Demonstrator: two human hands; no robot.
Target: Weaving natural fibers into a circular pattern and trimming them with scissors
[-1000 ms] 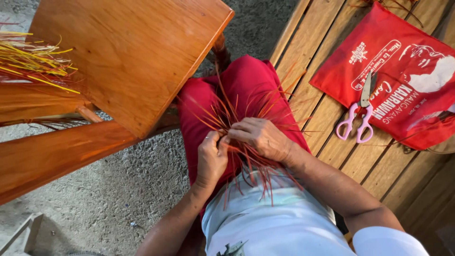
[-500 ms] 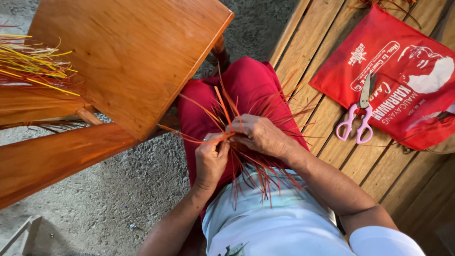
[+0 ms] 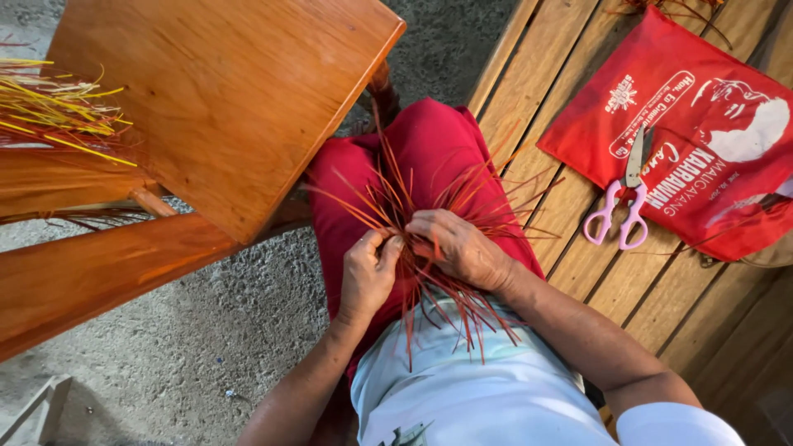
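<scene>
A bundle of thin red and orange straw strips (image 3: 417,194) fans out over my lap, above red trousers (image 3: 429,140). My left hand (image 3: 368,277) pinches several strips at the bundle's centre between thumb and fingers. My right hand (image 3: 458,248) lies over the crossing of the strips, fingers curled on them, touching the left hand's fingertips. The strips' loose ends spread toward my knees and back over my pale shirt (image 3: 462,388).
A wooden stool or small table (image 3: 223,99) stands at left, with yellow and orange strips (image 3: 58,111) on a lower wooden part. To my right, a slatted wooden bench (image 3: 570,272) carries a red cloth bag (image 3: 702,124) and pink-handled scissors (image 3: 619,206). Concrete floor (image 3: 206,347) lies below.
The strips have shifted in my hands. My left hand's fingers have moved up to meet the right hand at the bundle's centre, and the fan of strips has spread differently.
</scene>
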